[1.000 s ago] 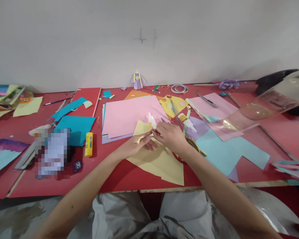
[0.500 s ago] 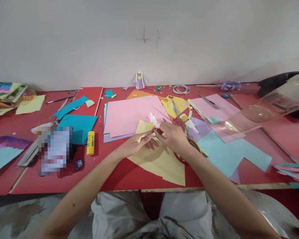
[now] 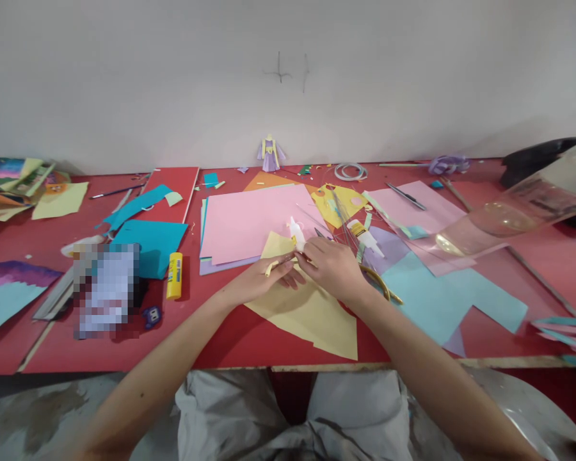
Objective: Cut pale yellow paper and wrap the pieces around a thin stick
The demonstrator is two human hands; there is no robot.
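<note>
Over a pale yellow paper sheet (image 3: 326, 320), both my hands meet with fingers pinched. My left hand (image 3: 264, 280) grips a small rolled strip of yellow paper (image 3: 270, 267), one end poking out past the thumb. At its fingertips my right hand (image 3: 333, 266) is closed on something small that its own fingers hide. Just beyond, a white glue bottle (image 3: 295, 230) lies on pink paper (image 3: 249, 221). A second glue bottle (image 3: 365, 237) rests right of my right hand. Scissors with gold handles (image 3: 377, 282) are partly covered by my right wrist.
A small purple and yellow paper dress figure (image 3: 270, 155) stands by the wall. Left are a yellow glue stick (image 3: 175, 276) and teal paper (image 3: 148, 246). Light blue paper (image 3: 436, 298), a pen (image 3: 406, 196) and a transparent bottle (image 3: 504, 218) lie to the right.
My right hand's fingers have shifted slightly, lower and closer round the small thing at the left fingertips. The left hand stays in place.
</note>
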